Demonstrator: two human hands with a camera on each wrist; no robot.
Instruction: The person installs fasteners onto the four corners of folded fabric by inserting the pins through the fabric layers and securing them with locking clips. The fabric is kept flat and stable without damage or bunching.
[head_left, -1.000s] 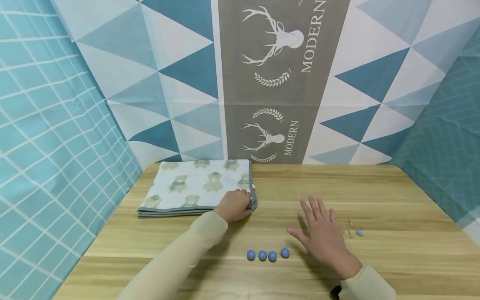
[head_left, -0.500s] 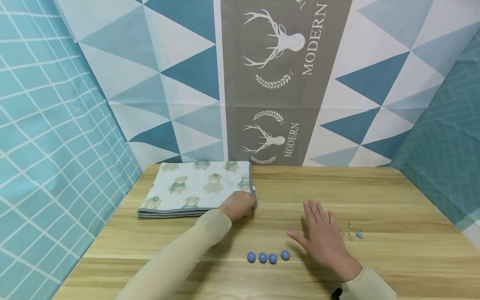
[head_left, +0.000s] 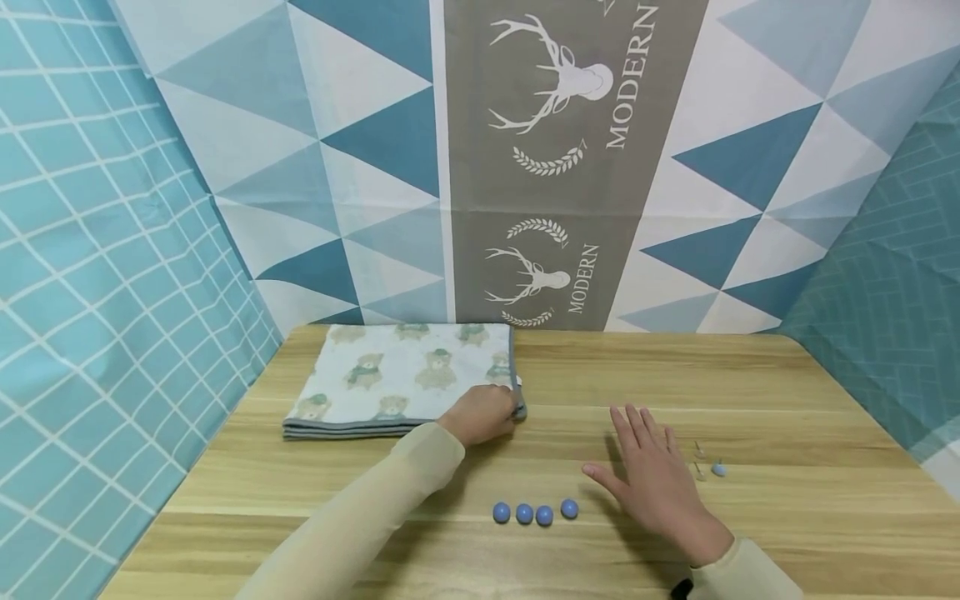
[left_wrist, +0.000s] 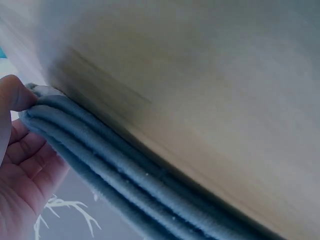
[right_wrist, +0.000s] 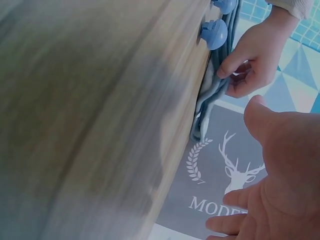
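Observation:
A folded white towel or small blanket [head_left: 408,375] with bear prints and grey-blue edging lies at the back left of the wooden table. My left hand [head_left: 480,414] grips its front right corner. In the left wrist view, the thumb lies on one side of the stacked edge layers [left_wrist: 110,150] and the fingers on the other. My right hand [head_left: 656,487] is held with its fingers straight over the table, touching nothing that I can make out. Between the hands and nearer me, several round blue caps [head_left: 524,513] sit in a row; a mushroom shape shows on one cap [right_wrist: 214,34] in the right wrist view.
Beyond my right hand stand small clear pieces with upright pins [head_left: 701,472] and a light-blue cap [head_left: 719,468]. A patterned backdrop [head_left: 540,167] rises behind the wooden table [head_left: 600,367]. Tile-patterned sheets [head_left: 97,275] hang at both sides.
The folded cloth has shifted slightly to the right along with my left hand. My right hand has drifted a little to the right, fingers still straight. The blue caps remain in place.

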